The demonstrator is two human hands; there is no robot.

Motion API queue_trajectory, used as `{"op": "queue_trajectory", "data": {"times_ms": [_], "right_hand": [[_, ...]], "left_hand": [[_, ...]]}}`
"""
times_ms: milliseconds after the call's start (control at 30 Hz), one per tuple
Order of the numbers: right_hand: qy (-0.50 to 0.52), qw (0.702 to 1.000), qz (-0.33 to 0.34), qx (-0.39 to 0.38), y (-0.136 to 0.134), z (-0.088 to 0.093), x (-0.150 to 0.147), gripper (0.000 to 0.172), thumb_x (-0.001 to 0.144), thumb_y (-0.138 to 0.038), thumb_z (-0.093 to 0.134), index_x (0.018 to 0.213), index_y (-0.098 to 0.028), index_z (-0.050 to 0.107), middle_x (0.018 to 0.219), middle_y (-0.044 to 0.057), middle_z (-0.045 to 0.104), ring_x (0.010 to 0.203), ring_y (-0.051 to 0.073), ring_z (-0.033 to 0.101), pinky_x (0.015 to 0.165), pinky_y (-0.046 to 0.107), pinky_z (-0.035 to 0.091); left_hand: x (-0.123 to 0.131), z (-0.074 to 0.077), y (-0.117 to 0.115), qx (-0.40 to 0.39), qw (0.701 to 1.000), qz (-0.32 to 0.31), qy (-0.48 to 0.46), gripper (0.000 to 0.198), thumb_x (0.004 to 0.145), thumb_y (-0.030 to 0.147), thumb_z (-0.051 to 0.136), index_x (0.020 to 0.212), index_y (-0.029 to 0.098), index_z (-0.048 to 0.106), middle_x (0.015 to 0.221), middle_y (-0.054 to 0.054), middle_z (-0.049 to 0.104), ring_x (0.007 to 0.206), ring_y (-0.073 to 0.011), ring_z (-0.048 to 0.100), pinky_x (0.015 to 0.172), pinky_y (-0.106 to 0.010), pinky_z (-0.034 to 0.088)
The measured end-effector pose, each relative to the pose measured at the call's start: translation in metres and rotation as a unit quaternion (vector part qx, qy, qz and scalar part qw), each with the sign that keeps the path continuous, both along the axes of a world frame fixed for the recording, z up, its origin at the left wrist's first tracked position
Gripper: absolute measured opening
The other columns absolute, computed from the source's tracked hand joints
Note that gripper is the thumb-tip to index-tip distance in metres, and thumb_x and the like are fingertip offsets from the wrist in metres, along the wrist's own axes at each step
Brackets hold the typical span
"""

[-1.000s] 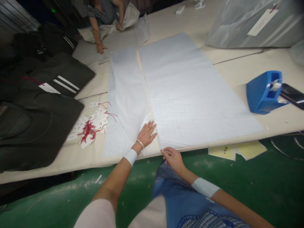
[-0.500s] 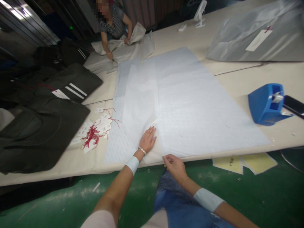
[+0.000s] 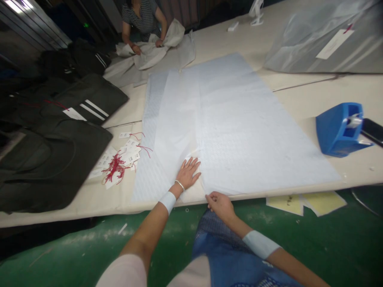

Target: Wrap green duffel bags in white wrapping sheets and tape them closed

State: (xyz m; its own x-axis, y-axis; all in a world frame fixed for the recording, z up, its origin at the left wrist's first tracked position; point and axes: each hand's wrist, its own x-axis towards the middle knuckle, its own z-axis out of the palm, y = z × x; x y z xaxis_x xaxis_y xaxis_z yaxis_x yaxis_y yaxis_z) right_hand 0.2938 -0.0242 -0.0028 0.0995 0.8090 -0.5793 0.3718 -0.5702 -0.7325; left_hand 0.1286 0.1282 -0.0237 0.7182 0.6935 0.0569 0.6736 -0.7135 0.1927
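A large translucent whitish plastic sheet with a faint pattern lies spread over the table. My left hand presses flat on its folded front part, fingers spread. At the table's front edge my right hand pinches the near edge of the sheet between thumb and fingers. A lengthwise fold runs away from my hands up the sheet. Left of it lies a pile of white paper tags with red strings.
Dark bags with white stripes cover the left side. A blue tape dispenser stands at right, before a plastic-wrapped grey bag. Across the table a person handles pale fabric. Yellow papers show below the edge.
My left hand has slid slightly to the right on the sheet. My right hand keeps its pinch at the edge. The view has shifted a little, and the other person's fabric has been moved.
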Motion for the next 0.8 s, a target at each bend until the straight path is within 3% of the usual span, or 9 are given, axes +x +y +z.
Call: {"op": "queue_trajectory", "data": {"times_ms": [200, 267, 333, 433, 567, 667, 800], "right_hand": [[-0.135, 0.982, 0.115, 0.060, -0.008, 0.015, 0.012, 0.028, 0.088, -0.038, 0.054, 0.069, -0.022, 0.068, 0.063, 0.003, 0.068, 0.058, 0.017, 0.059, 0.055, 0.026, 0.033], [-0.100, 0.978, 0.137, 0.118, -0.009, 0.020, 0.016, 0.027, 0.091, -0.040, 0.051, 0.090, -0.024, 0.073, 0.066, 0.003, 0.068, 0.060, 0.018, 0.060, 0.058, 0.026, 0.036], [-0.041, 0.974, 0.165, 0.151, -0.005, 0.023, 0.020, 0.036, 0.093, -0.042, 0.048, 0.121, -0.026, 0.066, 0.068, 0.001, 0.070, 0.062, 0.019, 0.062, 0.061, 0.026, 0.039], [-0.006, 0.970, 0.211, 0.123, 0.003, 0.024, 0.028, 0.052, 0.091, -0.037, 0.050, 0.142, -0.026, 0.048, 0.064, -0.001, 0.070, 0.062, 0.020, 0.064, 0.063, 0.026, 0.042], [0.016, 0.964, 0.256, 0.069, 0.003, 0.029, 0.053, 0.049, 0.090, -0.033, 0.049, 0.138, -0.026, 0.053, 0.063, -0.001, 0.070, 0.053, 0.019, 0.062, 0.063, 0.027, 0.046], [0.009, 0.974, 0.219, 0.063, -0.002, 0.040, 0.093, 0.038, 0.092, -0.038, 0.048, 0.121, -0.025, 0.067, 0.068, 0.001, 0.072, 0.052, 0.018, 0.063, 0.063, 0.029, 0.048], [-0.122, 0.982, 0.004, 0.142, 0.007, 0.064, 0.189, 0.037, 0.090, -0.043, 0.051, 0.115, -0.022, 0.069, 0.084, 0.006, 0.074, 0.075, 0.023, 0.068, 0.076, 0.034, 0.052]], "left_hand": [[-0.001, 0.002, 0.000, -0.007, 1.000, -0.014, 0.006, 0.063, 0.096, 0.050, 0.040, 0.150, 0.021, 0.029, 0.158, -0.008, 0.026, 0.148, -0.0269, 0.015, 0.120, -0.052, 0.015], [-0.001, 0.003, -0.001, -0.010, 1.000, -0.017, 0.003, 0.066, 0.095, 0.053, 0.042, 0.151, 0.020, 0.027, 0.158, -0.009, 0.025, 0.148, -0.0277, 0.014, 0.120, -0.052, 0.014], [-0.001, 0.003, -0.001, -0.013, 1.000, -0.018, -0.001, 0.068, 0.094, 0.053, 0.043, 0.151, 0.020, 0.026, 0.158, -0.009, 0.024, 0.148, -0.0282, 0.013, 0.120, -0.053, 0.013], [-0.001, 0.003, -0.002, -0.014, 1.000, -0.015, -0.002, 0.068, 0.094, 0.052, 0.044, 0.151, 0.019, 0.026, 0.158, -0.009, 0.024, 0.148, -0.0281, 0.012, 0.120, -0.053, 0.013], [-0.002, 0.004, 0.000, -0.016, 1.000, -0.009, -0.014, 0.067, 0.093, 0.051, 0.046, 0.150, 0.019, 0.029, 0.158, -0.012, 0.023, 0.148, -0.0280, 0.013, 0.120, -0.053, 0.015], [-0.001, 0.005, 0.000, -0.018, 1.000, -0.014, -0.019, 0.066, 0.093, 0.050, 0.045, 0.150, 0.020, 0.030, 0.158, -0.012, 0.023, 0.147, -0.0276, 0.015, 0.120, -0.053, 0.017], [0.000, -0.001, 0.001, -0.008, 1.000, -0.008, -0.020, 0.066, 0.092, 0.047, 0.046, 0.152, 0.029, 0.024, 0.158, -0.008, 0.023, 0.146, -0.0268, 0.020, 0.119, -0.053, 0.021]]}}
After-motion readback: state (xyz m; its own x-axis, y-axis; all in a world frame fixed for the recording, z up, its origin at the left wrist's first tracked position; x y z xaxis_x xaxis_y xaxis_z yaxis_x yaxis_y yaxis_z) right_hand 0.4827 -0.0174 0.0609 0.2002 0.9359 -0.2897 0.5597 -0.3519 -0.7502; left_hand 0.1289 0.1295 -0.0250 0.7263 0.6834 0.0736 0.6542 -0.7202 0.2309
